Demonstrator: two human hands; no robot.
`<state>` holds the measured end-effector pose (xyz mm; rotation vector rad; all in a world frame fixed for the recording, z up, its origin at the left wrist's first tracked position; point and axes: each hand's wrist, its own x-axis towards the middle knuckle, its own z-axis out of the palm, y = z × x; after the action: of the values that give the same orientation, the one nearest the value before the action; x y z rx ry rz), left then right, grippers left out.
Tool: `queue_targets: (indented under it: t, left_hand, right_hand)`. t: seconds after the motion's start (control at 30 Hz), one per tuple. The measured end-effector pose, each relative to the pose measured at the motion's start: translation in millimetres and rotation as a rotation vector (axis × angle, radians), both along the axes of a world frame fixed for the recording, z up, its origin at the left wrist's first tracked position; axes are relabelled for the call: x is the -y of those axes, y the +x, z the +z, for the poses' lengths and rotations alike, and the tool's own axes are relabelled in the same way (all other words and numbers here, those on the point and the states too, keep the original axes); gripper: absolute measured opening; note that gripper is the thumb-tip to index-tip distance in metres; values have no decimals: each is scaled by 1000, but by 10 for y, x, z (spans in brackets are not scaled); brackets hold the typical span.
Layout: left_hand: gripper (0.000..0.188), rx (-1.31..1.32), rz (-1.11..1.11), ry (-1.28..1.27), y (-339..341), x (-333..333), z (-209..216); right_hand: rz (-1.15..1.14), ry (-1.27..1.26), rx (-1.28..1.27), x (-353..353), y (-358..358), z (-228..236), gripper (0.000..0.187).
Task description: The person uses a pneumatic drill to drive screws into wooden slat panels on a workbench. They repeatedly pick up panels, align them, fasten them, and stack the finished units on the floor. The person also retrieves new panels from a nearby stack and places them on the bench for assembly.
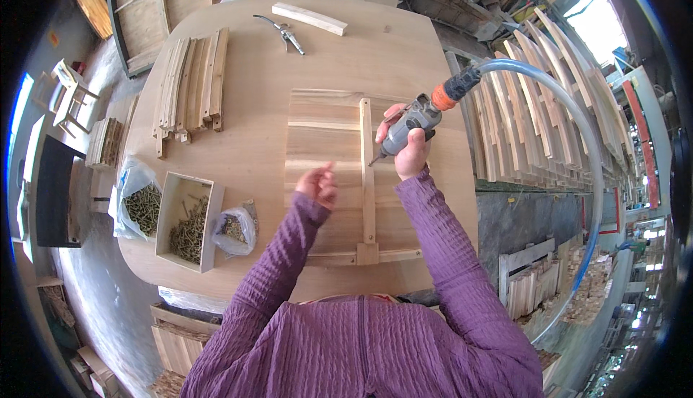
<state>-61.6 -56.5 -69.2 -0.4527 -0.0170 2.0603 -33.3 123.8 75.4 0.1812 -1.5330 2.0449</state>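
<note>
My right hand (412,155) is wrapped round a grey air screwdriver (410,125) with an orange coupling. Its bit points down and to the left, close to a narrow wooden batten (367,196). That batten lies lengthwise on a flat wooden panel (323,125) and meets a crosspiece (403,256) at the panel's near edge, with a small wooden block (367,254) at the joint. Over the panel, left of the batten, my left hand (317,186) has its fingers curled together. Whatever they hold, if anything, is too small to make out.
On the tabletop (256,124) are a box of screws (189,228), bags of small hardware (141,207) (235,230), stacked wooden strips (195,84), an air blow gun (286,36) and a loose wood piece (309,18). A clear hose (588,131) arcs to the right. Boards (541,102) stand beyond.
</note>
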Motion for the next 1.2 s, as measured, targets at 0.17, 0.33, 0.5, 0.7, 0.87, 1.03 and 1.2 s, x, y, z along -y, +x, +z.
queue_targets:
  t: [0.17,0.33,0.5,0.7,0.87,1.03,1.2]
  left_hand:
    - [21,120,329,-417,27,192,357]
    - [32,-22,327,-453,360,202,277]
    - [27,-241,215,-463,833,258,373]
    - [16,-342,70,-569,1176,443,409]
    - [9,-421,-9,-519,1201,386,564]
    - [8,-414,114,-344,1127,323,634]
    - [9,-453,76,-252,1166,228,827]
  right_hand:
    - [-44,7,1,-79,61,-28,65]
    - [-78,57,-14,-2,37,-1,64]
    - [-54,-33,-49,-69,102,-24,60]
    - [-110,98,-33,12,103,120,59]
    - [-56,-104,-27,-20,243,434,73]
    - [151,-226,-150,473,951,689,90]
    - [173,-159,-368,591,1440,748,91]
